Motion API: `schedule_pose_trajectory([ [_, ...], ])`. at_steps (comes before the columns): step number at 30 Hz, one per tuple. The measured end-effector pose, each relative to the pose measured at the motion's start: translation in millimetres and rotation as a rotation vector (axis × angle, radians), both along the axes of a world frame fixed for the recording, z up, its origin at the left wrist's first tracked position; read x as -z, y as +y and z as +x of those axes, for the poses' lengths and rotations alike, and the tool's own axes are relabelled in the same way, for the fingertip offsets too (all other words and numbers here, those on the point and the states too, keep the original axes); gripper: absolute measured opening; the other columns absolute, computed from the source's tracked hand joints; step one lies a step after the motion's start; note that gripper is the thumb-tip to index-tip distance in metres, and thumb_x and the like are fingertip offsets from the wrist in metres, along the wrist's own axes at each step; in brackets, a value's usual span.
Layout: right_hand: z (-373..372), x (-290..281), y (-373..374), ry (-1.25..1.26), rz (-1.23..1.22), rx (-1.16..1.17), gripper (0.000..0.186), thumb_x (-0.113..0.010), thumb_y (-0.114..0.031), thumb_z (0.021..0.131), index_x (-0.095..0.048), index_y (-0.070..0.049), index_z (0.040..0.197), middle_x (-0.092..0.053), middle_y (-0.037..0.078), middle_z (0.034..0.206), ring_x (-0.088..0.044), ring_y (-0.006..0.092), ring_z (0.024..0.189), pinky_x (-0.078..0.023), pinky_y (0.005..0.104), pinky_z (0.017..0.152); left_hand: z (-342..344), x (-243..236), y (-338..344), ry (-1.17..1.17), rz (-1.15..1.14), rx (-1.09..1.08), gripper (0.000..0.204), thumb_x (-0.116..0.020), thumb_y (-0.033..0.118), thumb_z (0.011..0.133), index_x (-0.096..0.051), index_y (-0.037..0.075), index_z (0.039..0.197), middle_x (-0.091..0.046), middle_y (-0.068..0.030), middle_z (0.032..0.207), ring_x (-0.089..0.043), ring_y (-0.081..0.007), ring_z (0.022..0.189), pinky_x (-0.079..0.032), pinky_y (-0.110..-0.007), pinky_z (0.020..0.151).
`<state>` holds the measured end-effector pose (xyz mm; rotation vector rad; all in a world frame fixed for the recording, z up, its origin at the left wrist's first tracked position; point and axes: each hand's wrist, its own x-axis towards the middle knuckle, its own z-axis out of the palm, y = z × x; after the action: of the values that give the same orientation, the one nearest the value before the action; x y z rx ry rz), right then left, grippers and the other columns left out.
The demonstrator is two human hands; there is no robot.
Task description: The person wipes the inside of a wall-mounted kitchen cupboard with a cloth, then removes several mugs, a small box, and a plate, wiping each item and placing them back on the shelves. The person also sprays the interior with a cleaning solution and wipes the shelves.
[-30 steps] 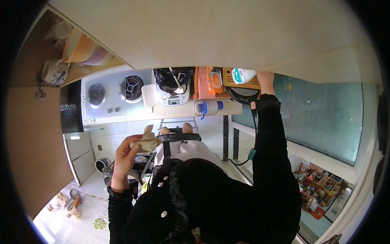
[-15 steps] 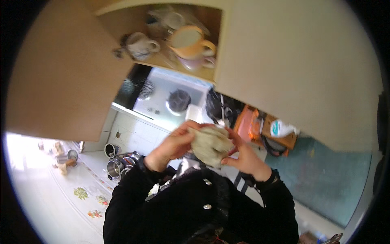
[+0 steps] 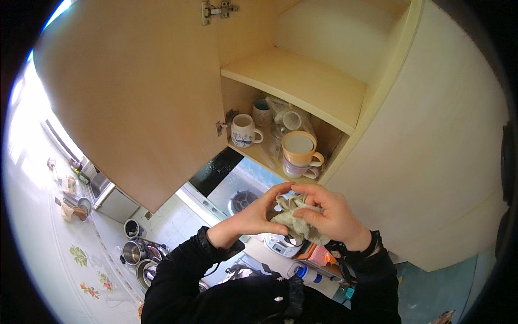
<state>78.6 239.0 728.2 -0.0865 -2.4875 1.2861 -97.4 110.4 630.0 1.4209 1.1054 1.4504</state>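
Note:
A crumpled greyish cloth is held between my two hands, below the lower shelf of an open wall cupboard. My left hand curls round the cloth's left side, and my right hand grips it from the right, with the thumb across it. Above them on the lower shelf stand a white patterned mug, a dark mug, an orange cup stacked on a lilac cup, and some items in clear plastic.
The open door hangs at left, a closed panel at right. Below are a gas stove, a white appliance and a blue-and-white pump. Steel pots stand low at left, near a sink.
My right hand has left the right side of the counter and now holds the cloth with my left. Both have risen toward the cupboard, and the view has tilted up to show its shelves.

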Motion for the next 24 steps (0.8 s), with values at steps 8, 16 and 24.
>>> schedule_pose_trajectory([
  [8, -25, -39, 17, -0.026, -0.205, -0.147, 0.041, -0.069, -0.007, 0.086, -0.055, -0.003, 0.125, -0.052, -0.004, 0.07, -0.048, 0.0035, 0.065, -0.039, 0.0194, 0.059, -28, -80, 9, 0.367, 0.119, 0.06, 0.103, -0.091, 0.031, 0.062, -0.035, 0.002, 0.144, -0.05, -0.0139, 0.132, -0.049, -0.0219, 0.121, -0.041, -0.035, 0.099],
  [16, -13, -86, 19, 0.221, 0.474, 0.144, 0.052, -0.074, -0.014, 0.081, -0.052, -0.003, 0.127, -0.06, 0.009, 0.09, -0.06, 0.0204, 0.076, -0.048, 0.0325, 0.069, -85, -179, 13, 0.132, -0.284, -0.36, 0.031, -0.073, 0.026, 0.086, -0.065, 0.004, 0.106, -0.067, -0.0011, 0.087, -0.061, -0.0084, 0.069, -0.05, -0.026, 0.058],
  [24, 22, -135, 62, 0.033, 1.408, 0.388, 0.062, -0.074, -0.028, 0.075, -0.052, -0.006, 0.129, -0.047, 0.014, 0.137, -0.043, 0.0289, 0.129, -0.034, 0.0425, 0.107, -217, -288, 135, 0.465, -0.057, -0.9, 0.025, -0.067, 0.017, 0.086, -0.065, 0.002, 0.105, -0.069, -0.0085, 0.097, -0.066, -0.0253, 0.091, -0.053, -0.034, 0.071],
])
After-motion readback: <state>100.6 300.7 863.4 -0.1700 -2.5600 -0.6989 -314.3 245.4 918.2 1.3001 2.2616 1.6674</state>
